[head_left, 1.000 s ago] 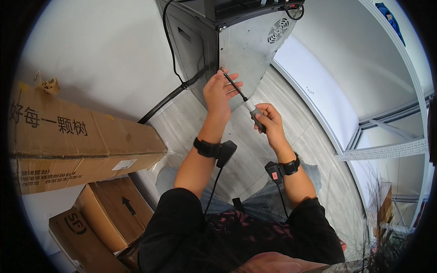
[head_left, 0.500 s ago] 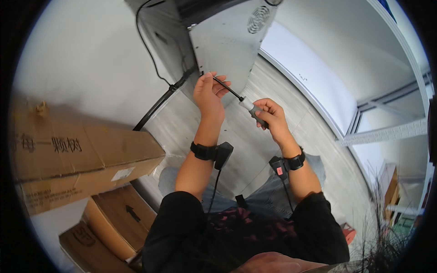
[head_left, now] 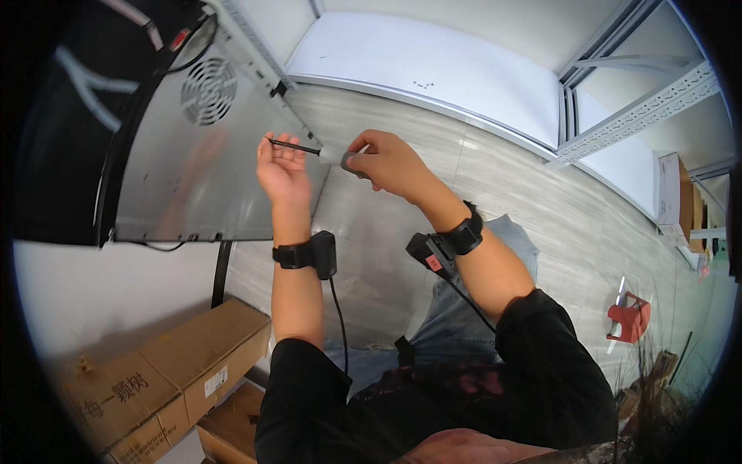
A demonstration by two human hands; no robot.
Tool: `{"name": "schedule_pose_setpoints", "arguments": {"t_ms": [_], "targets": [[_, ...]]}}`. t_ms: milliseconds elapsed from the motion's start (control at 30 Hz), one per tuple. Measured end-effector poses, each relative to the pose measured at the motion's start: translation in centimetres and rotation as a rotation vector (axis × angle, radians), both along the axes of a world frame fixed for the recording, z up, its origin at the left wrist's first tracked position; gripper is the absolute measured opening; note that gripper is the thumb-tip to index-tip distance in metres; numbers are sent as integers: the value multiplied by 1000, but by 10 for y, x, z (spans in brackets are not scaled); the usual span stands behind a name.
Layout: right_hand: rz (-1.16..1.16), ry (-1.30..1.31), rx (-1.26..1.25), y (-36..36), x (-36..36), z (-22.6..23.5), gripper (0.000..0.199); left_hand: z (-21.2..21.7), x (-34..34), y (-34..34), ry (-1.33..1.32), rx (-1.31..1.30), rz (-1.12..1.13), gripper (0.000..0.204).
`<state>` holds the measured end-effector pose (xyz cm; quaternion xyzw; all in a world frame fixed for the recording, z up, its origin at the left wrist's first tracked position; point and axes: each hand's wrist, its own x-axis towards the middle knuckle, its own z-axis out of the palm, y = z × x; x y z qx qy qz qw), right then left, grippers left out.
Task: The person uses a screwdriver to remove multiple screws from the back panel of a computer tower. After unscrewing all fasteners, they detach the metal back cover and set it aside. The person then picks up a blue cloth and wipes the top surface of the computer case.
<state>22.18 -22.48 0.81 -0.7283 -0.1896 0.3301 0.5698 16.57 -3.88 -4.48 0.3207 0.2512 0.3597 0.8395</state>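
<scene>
My right hand (head_left: 394, 166) is wrapped round the grey handle of a screwdriver (head_left: 334, 157). Its dark shaft points left to my left hand (head_left: 284, 172), whose palm is turned up. Thumb and forefinger of the left hand close on the screwdriver's tip; whether a small screw is there too, I cannot make out. The other left fingers are loosely curled beside the shaft. Just left of both hands stands a large metal panel (head_left: 185, 174) with a round vent grille (head_left: 208, 91), part of a black-sided appliance (head_left: 54, 155). The tip appears apart from the panel.
Cardboard boxes (head_left: 182, 352) are stacked at the lower left by the wall. White shelving (head_left: 433, 100) runs along the far side and right. A red tape dispenser (head_left: 630, 319) lies on the floor at right. Black cables hang from devices strapped to both wrists.
The view has swung, so the panel now shows at left and more shelving ahead. The left hand and screwdriver tip have moved away from the panel's edge; both grips look the same.
</scene>
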Motion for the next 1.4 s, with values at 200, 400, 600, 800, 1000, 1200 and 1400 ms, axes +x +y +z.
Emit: {"name": "schedule_pose_setpoints", "arguments": {"t_ms": [200, 400, 600, 800, 1000, 1200, 1400], "targets": [[21, -150, -181, -20, 97, -33, 29, -55, 91, -9, 14, -114, -81, 17], [-59, -138, -198, -77, 224, -109, 33, -123, 200, -62, 249, 34, -97, 14], [-315, 90, -112, -117, 307, -133, 31, -234, 299, -130, 416, 175, -280, 15], [-468, 206, 15, -138, 345, -153, 28, -285, 364, -169, 648, 175, -347, 14], [-504, 266, 50, -146, 358, -164, 25, -328, 385, -176, 875, 401, -236, 15], [-462, 268, 58, -142, 358, -169, 26, -343, 386, -169, 844, 550, -160, 16], [-461, 272, 65, -141, 360, -174, 28, -345, 384, -174, 717, 484, -216, 17]]}}
